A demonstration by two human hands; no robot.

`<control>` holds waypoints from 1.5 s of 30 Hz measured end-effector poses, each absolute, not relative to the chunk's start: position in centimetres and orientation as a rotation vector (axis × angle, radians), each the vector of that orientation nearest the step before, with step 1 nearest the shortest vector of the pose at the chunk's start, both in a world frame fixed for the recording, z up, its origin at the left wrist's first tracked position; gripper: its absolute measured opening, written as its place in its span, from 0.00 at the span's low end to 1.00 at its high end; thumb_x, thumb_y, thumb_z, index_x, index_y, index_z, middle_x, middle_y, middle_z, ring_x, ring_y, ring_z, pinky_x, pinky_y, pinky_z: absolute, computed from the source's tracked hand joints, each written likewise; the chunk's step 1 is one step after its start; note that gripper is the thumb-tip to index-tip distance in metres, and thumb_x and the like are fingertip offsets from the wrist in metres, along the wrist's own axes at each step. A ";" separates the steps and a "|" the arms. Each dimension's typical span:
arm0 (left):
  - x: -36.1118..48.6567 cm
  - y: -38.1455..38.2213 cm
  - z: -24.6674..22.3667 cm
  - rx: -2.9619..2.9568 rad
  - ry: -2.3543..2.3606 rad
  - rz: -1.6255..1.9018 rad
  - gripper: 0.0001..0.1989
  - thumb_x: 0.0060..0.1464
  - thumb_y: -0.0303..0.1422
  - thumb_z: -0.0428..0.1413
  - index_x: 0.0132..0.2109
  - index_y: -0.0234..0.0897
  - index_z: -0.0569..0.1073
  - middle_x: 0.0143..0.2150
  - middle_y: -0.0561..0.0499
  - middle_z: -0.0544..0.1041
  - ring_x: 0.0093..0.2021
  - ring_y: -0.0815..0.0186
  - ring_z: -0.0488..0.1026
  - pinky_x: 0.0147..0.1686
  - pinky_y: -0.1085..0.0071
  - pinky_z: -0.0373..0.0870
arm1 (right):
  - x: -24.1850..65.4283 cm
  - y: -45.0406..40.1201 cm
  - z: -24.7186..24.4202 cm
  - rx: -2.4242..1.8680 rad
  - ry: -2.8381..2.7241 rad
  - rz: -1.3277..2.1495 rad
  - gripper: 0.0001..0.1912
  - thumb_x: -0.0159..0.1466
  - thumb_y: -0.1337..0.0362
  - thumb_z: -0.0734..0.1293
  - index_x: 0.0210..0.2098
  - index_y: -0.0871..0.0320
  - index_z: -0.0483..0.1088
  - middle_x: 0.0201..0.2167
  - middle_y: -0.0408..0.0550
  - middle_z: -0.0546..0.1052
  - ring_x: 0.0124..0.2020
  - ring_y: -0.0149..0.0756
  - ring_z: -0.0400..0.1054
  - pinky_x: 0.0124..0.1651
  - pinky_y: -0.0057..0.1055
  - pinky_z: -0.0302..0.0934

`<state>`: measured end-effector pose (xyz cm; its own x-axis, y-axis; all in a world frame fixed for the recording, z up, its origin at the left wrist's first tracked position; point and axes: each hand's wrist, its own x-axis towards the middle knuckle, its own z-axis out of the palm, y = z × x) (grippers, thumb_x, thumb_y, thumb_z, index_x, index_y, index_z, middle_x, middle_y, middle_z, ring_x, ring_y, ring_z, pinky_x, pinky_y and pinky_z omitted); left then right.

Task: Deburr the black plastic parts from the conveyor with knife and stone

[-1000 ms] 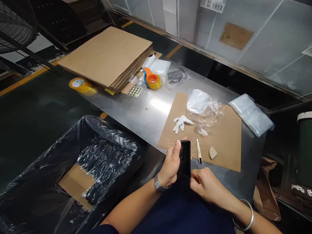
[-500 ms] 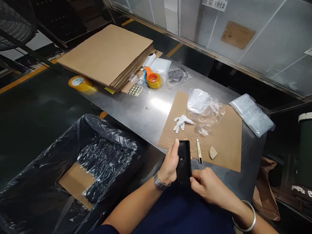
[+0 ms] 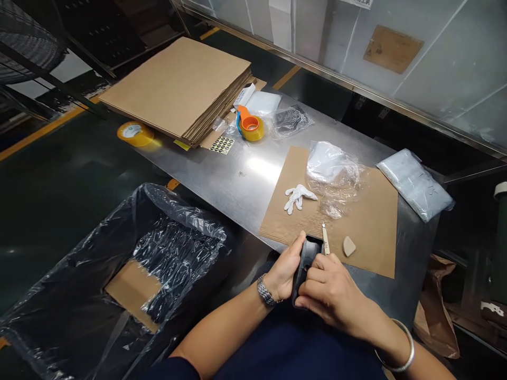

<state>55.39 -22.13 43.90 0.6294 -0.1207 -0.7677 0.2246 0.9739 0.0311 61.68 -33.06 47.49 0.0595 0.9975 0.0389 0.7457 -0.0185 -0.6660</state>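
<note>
My left hand is closed around the left side of a black, shallow, tray-like plastic part, held tilted just off the table's front edge. Curled against the part's right side and hollow is my right hand; its fingertips are hidden, so any small thing in them cannot be made out. Just beyond the right fingers lies a white craft knife, its lower end covered by the hand. A beige wedge-shaped block rests to its right on a cardboard sheet. Behind the part lies a white glove.
Crumpled clear plastic bags lie on the cardboard, with a packed bag at right. Stacked cardboard, an orange tape dispenser and a tape roll occupy the far end. A black-lined bin stands left.
The black part has turned and tilted, showing its side wall. My right hand has moved up from its lower corner to over its hollow. The view has shifted slightly.
</note>
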 end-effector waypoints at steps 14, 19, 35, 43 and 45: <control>55.2 -22.6 44.0 0.157 0.906 -0.228 0.20 0.51 0.46 0.52 0.24 0.32 0.68 0.19 0.53 0.69 0.19 0.71 0.67 0.22 0.75 0.60 | 62.0 -33.3 47.4 -1.804 -1.670 0.851 0.12 0.65 0.64 0.58 0.27 0.58 0.67 0.22 0.43 0.71 0.30 0.31 0.55 0.36 0.33 0.47; 55.2 -22.7 44.1 0.188 0.896 -0.191 0.19 0.51 0.43 0.53 0.23 0.33 0.67 0.18 0.54 0.69 0.18 0.72 0.65 0.21 0.76 0.59 | 61.9 -33.6 47.2 -1.765 -1.653 0.802 0.12 0.64 0.61 0.60 0.27 0.58 0.68 0.24 0.43 0.72 0.31 0.32 0.57 0.36 0.33 0.48; 55.0 -22.9 44.7 0.395 0.830 -0.130 0.20 0.50 0.48 0.52 0.28 0.31 0.70 0.24 0.51 0.72 0.27 0.69 0.70 0.28 0.74 0.64 | 62.3 -33.6 45.6 -1.715 -1.394 0.513 0.05 0.63 0.67 0.62 0.32 0.58 0.70 0.24 0.44 0.71 0.29 0.32 0.57 0.34 0.31 0.56; 54.8 -23.1 45.3 0.376 0.736 -0.111 0.18 0.53 0.45 0.51 0.36 0.31 0.72 0.30 0.47 0.75 0.33 0.65 0.73 0.35 0.71 0.66 | 61.5 -33.9 44.7 -1.821 -1.130 0.245 0.09 0.60 0.71 0.63 0.40 0.55 0.66 0.39 0.50 0.70 0.39 0.37 0.62 0.39 0.35 0.61; 54.6 -23.3 45.4 0.377 0.715 -0.143 0.20 0.54 0.46 0.49 0.39 0.32 0.72 0.30 0.47 0.75 0.32 0.65 0.73 0.33 0.72 0.66 | 61.9 -34.0 44.5 -1.871 -1.098 0.260 0.15 0.59 0.64 0.66 0.46 0.54 0.65 0.48 0.54 0.64 0.46 0.41 0.60 0.43 0.39 0.61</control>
